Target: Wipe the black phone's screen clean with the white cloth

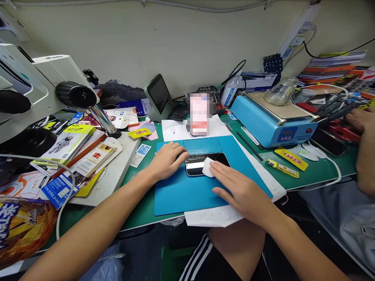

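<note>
A black smartphone lies flat, screen up, on a blue work mat. My left hand grips its left end, fingers curled and the thumb against the edge. My right hand presses a small white wipe on the screen under its fingertips, with the thumb held apart. Just beyond the phone, a clear glass screen sheet lies on the mat. White paper sticks out beneath the mat's near edge.
A propped-up phone with a blurred screen stands behind the mat. To the right sits a blue heating plate bearing a glass jar. Microscope and stacked boxes crowd the left. Another person's arm rests at far right.
</note>
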The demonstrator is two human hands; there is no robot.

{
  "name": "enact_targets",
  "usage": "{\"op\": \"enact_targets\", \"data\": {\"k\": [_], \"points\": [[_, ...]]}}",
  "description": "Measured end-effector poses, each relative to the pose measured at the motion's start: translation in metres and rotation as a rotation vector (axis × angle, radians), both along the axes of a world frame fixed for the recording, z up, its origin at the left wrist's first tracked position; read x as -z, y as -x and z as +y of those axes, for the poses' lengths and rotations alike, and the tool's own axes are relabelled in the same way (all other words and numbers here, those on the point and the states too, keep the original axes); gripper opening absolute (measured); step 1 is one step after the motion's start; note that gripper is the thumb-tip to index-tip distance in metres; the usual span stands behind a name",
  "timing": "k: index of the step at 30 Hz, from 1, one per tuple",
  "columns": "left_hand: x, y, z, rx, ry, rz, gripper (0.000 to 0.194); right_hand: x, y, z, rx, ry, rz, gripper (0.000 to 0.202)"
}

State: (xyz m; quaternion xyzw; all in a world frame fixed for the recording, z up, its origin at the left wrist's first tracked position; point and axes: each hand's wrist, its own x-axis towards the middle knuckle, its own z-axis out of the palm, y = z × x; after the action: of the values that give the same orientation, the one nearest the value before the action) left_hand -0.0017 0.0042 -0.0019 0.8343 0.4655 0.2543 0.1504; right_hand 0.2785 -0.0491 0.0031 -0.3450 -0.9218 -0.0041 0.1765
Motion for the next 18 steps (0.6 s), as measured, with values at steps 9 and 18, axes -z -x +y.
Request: {"op": "enact_targets", "data": {"k": [9,18], "points": [[-0.001,-0.002,-0.001,0.014,-0.009,-0.006,0.034,-0.005,0.029,-0.004,0.105,0.220,-0.115,0.082],[0.004,0.000,-0.001,-0.042,0.016,-0.057,0.035,-0.004,0.086,0.001,0.076,0.300,-0.080,0.090]]}}
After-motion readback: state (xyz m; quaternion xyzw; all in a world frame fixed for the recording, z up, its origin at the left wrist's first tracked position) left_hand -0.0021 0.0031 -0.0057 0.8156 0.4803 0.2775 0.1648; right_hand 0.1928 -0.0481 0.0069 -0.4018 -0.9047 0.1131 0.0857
